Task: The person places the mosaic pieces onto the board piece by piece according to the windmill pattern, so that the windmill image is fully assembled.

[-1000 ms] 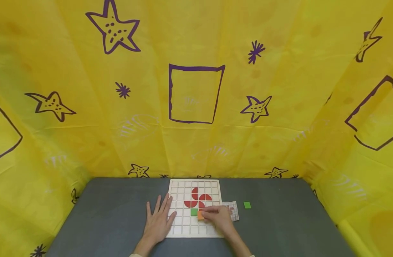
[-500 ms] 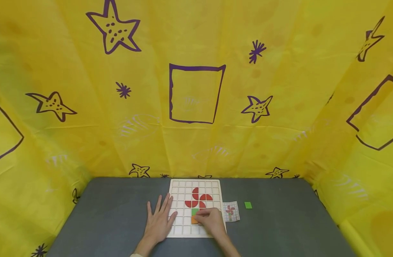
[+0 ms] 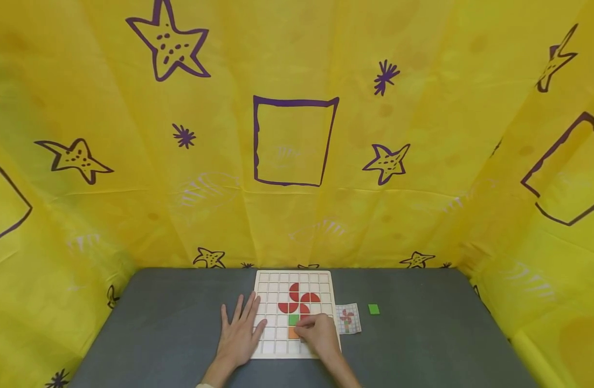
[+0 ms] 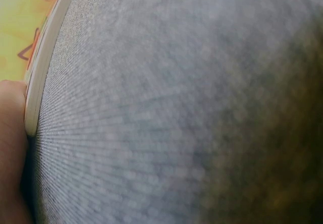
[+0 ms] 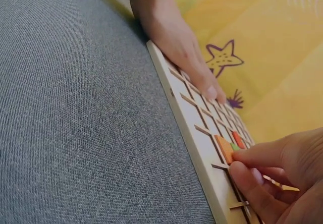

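A white gridded board (image 3: 271,347) lies on the grey table. My left hand (image 3: 240,334) rests spread on its left edge, fingers straight; part of its thumb side (image 4: 11,148) shows beside the board rim in the left wrist view. My right hand (image 3: 321,334) pinches an orange square tile (image 5: 223,148) between thumb and forefinger at its right edge. That tile overlaps the cell just nearer than a green tile (image 3: 294,320). Beyond the green tile, red quarter-round tiles (image 3: 294,292) form a pinwheel; my right hand covers some cells to the right.
A small printed card (image 3: 348,319) with a pinwheel picture lies at the board's right side. Farther right is a loose green square tile (image 3: 373,309). Yellow cloth (image 3: 297,226) with purple drawings hangs behind and on both sides of the table.
My right hand has moved left and slightly nearer with the orange tile, bringing it below the green tile and uncovering the card. My left hand has stayed put.
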Demonstrator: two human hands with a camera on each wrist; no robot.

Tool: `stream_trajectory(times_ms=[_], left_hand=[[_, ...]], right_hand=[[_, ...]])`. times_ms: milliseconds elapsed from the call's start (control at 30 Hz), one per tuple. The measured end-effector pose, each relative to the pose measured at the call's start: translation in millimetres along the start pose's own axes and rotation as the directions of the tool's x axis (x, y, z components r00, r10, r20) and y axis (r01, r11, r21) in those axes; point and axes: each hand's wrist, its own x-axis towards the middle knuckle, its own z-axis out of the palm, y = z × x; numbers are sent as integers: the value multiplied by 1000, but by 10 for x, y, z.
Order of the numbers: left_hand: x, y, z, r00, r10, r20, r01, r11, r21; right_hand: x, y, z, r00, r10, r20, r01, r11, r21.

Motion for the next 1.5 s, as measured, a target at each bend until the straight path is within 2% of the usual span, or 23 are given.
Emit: stream_trajectory(times_ms=[233, 467, 733, 933, 1100, 1233, 1500], left_hand=[[2, 1, -5, 1000, 7, -1, -7, 1000, -7], [-13, 4, -13, 1000, 9, -19, -10, 1000, -14], [-7, -4, -5, 1000, 0, 12, 0, 1000, -14], [3, -11, 15, 1000, 0, 8, 0, 1000, -12], [1, -15, 13, 1000, -1, 12, 2, 1000, -21], [-4, -15, 9, 1000, -7, 13, 8, 1000, -23], [-4, -4, 5, 1000, -12, 14, 12, 999, -41]], right_hand=[[21, 46, -17, 999, -47, 21, 47, 999, -16], [97, 87, -166, 982, -185, -24, 185, 983, 15], [203, 121, -559, 985, -163, -57, 162, 987, -22], [266, 218, -844, 972, -183, -148, 174, 982, -73], [309, 310, -1034, 957, -225, -183, 214, 974, -77], [332, 394, -1148, 953, -241, -185, 221, 967, -124], [342, 514, -1283, 969, -223, -111, 202, 964, -173]])
